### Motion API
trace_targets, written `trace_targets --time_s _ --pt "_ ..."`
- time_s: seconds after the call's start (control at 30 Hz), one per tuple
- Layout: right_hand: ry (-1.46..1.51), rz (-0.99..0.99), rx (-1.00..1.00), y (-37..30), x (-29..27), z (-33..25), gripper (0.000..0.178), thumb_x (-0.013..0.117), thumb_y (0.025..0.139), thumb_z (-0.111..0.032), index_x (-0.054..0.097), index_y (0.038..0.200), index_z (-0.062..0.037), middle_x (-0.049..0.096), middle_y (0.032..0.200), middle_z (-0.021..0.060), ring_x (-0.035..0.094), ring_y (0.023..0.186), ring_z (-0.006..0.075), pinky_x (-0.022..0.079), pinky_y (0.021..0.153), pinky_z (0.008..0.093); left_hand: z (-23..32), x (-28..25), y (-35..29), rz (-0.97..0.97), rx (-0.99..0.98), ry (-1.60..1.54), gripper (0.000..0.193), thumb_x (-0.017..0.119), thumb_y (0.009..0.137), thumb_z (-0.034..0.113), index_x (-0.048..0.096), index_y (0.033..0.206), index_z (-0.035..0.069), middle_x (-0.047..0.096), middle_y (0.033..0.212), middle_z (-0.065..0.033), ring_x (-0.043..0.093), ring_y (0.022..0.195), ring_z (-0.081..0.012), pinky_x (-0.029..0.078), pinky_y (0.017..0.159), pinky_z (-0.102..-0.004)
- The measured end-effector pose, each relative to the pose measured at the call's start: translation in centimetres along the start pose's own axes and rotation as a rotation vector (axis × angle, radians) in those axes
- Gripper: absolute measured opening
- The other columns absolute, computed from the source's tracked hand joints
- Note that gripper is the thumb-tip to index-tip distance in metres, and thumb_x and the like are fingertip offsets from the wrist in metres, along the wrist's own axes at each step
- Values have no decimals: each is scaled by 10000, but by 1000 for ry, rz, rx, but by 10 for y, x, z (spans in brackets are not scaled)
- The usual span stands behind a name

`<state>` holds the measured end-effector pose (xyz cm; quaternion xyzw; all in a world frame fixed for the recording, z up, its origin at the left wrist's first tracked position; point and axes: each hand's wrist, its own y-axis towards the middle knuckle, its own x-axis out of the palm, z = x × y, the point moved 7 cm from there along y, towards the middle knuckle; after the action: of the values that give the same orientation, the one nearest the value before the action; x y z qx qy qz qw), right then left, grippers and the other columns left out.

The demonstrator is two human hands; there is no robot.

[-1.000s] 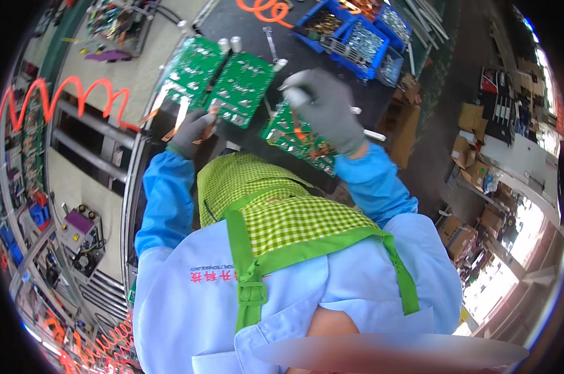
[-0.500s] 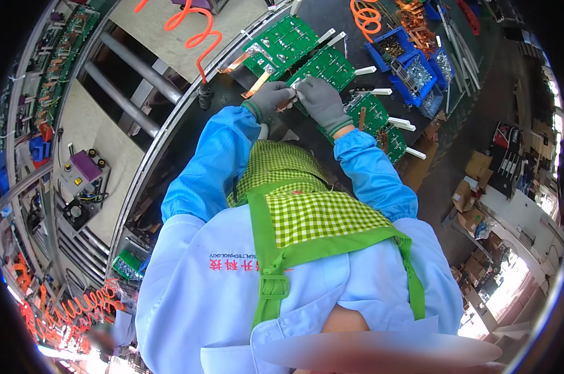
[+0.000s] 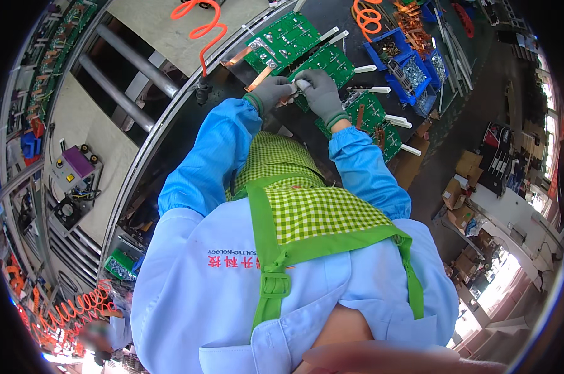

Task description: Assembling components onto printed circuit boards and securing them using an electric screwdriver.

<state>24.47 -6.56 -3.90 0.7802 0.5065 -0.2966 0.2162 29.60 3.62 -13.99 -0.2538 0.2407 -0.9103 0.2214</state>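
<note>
My gloved left hand (image 3: pixel 272 95) and right hand (image 3: pixel 320 96) meet fingertip to fingertip over the near edge of a green circuit board (image 3: pixel 327 64). Both are closed around a small spot; what they pinch is too small and hidden to name. Beyond the left hand lies another green circuit board (image 3: pixel 286 38) with copper strips (image 3: pixel 258 80) jutting from its near-left side. To the right of my right hand, a further circuit board (image 3: pixel 370 111) carries a brownish strip. White bars (image 3: pixel 365 69) stick out from the boards' right sides.
Blue bins (image 3: pixel 399 83) of small metal parts stand at the far right, near copper pieces (image 3: pixel 412 28). An orange coiled hose (image 3: pixel 201 28) ends in a dark fitting (image 3: pixel 203 91) by the curved table rail. Left of that rail are metal rollers (image 3: pixel 135 59) and a purple-topped box (image 3: pixel 77 162).
The whole view has shifted slightly. My hands stay together at the board; the right fingers have turned a little, and a pale fingertip shows more plainly.
</note>
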Motion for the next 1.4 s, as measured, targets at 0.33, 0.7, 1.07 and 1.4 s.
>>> trace_targets --time_s 0.33,0.7,1.07,1.4 --pt "13 -13 100 4 9 10 171 583 787 -145 628 934 -73 572 883 141 565 855 300 462 740 381 6 1 -2 0 -19 40 231 617 802 246 614 890 32 611 777 -38 538 650 -95 408 571 -220" --pt "-175 31 -33 -6 9 -3 148 601 777 -137 621 910 -77 555 947 141 570 877 316 471 757 391 4 -2 -2 -61 9 49 202 592 802 244 618 855 51 602 726 -23 532 608 -84 414 527 -216" --pt "25 79 119 -7 14 17 142 654 737 -137 612 850 -61 522 942 140 581 806 288 486 681 371 3 -1 1 -86 13 32 182 585 795 197 614 865 32 602 721 -39 528 583 -100 424 514 -228" --pt "-183 29 236 0 17 10 188 675 727 -160 602 870 -64 513 927 117 564 793 266 477 700 351 2 -3 3 -16 76 77 157 585 772 166 627 841 31 612 721 -49 559 600 -111 441 524 -240"
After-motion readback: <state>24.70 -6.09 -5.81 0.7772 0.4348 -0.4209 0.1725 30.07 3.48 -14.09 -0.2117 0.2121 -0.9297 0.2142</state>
